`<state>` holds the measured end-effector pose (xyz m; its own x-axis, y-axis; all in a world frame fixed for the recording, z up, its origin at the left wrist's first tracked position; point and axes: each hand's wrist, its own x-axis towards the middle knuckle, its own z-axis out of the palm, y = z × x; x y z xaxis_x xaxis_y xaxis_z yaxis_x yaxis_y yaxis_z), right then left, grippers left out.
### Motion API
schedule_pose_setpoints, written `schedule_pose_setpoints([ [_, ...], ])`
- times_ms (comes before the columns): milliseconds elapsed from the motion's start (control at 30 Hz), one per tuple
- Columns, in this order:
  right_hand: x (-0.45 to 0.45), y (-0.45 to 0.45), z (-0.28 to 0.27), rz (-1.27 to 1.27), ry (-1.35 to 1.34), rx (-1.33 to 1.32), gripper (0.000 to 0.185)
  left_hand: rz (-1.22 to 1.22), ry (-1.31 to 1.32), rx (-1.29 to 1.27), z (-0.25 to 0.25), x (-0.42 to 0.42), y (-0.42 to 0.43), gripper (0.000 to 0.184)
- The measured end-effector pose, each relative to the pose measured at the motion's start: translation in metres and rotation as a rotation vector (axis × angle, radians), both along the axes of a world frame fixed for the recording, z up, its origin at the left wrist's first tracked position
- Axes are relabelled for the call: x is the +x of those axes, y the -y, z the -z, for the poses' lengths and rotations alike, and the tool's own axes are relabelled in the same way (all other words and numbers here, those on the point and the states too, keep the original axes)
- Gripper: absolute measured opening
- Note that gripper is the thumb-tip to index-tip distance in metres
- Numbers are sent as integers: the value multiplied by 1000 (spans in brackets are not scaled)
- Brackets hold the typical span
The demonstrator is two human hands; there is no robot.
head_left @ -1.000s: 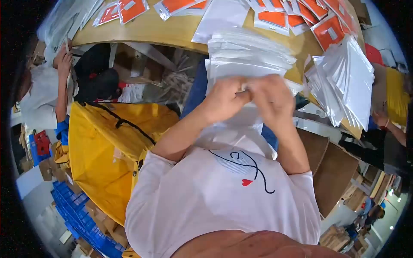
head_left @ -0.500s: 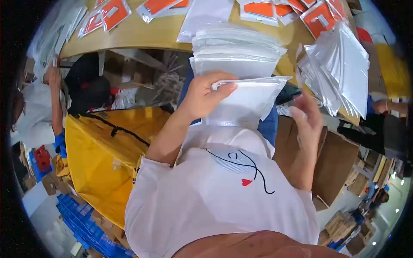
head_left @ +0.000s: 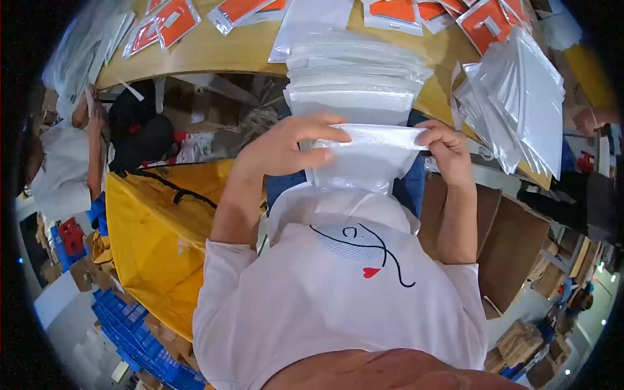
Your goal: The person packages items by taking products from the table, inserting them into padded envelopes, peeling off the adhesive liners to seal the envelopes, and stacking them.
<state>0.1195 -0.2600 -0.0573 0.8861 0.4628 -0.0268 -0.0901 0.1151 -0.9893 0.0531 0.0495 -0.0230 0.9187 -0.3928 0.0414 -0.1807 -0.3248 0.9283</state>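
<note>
Orange packets (head_left: 175, 23) in clear sleeves lie spread across the bench (head_left: 195, 55). Off its near edge, a yellow fabric bin (head_left: 156, 234) stands at left and brown cardboard (head_left: 513, 250) at right; blue crates (head_left: 127, 325) sit well apart, past the bin.

Left of the white stack (head_left: 351, 75), a stretch of counter (head_left: 208, 55) offers hands a way past. Right of it, a narrower strip leaves slim passage before the fanned white sleeves (head_left: 523, 97). Beyond it, orange packets (head_left: 393, 12) obstruct. At its near end, the left hand (head_left: 283, 148), right hand (head_left: 450, 148) and white sleeve (head_left: 387, 136) block the approach. Nearer than it, a yellow bag (head_left: 153, 247) bulks leftward, a cardboard box (head_left: 513, 240) rightward.
</note>
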Motion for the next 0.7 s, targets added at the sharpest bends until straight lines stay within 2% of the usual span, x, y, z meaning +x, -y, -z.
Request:
schedule_pose_setpoints([
  [100, -2, 3, -4, 225, -199, 102, 18, -47, -69, -45, -5, -4, 2, 34],
  [133, -5, 1, -7, 225, -200, 100, 18, -48, -71, -47, -4, -5, 7, 34],
  [267, -28, -24, -17, 202, -67, -199, 14, -328, -81, -412, 10, -9, 37, 29],
  [300, -28, -21, -17, 201, -65, -198, 14, -330, -79, -412, 14, -10, 37, 29],
  [433, -17, -7, -13, 312, -236, 61, 15, -295, -324, -540, 33, -15, 30, 28],
  [500, -5, -11, -21, 362, -188, 194, 19, -352, -328, -527, 20, -19, 27, 30],
  [600, 26, -29, -48, 325, -57, 232, 20, -342, -185, -566, -18, -36, 9, 36],
  [633, 40, -41, -59, 354, 32, 159, 20, -526, -213, -534, -47, -49, 9, 40],
  [667, 56, -57, -72, 382, 124, 89, 21, -566, -49, -673, -53, -61, -4, 37],
  [700, 69, -77, -87, 438, 255, -7, 25, -607, 125, -556, -69, -78, -23, 37],
])
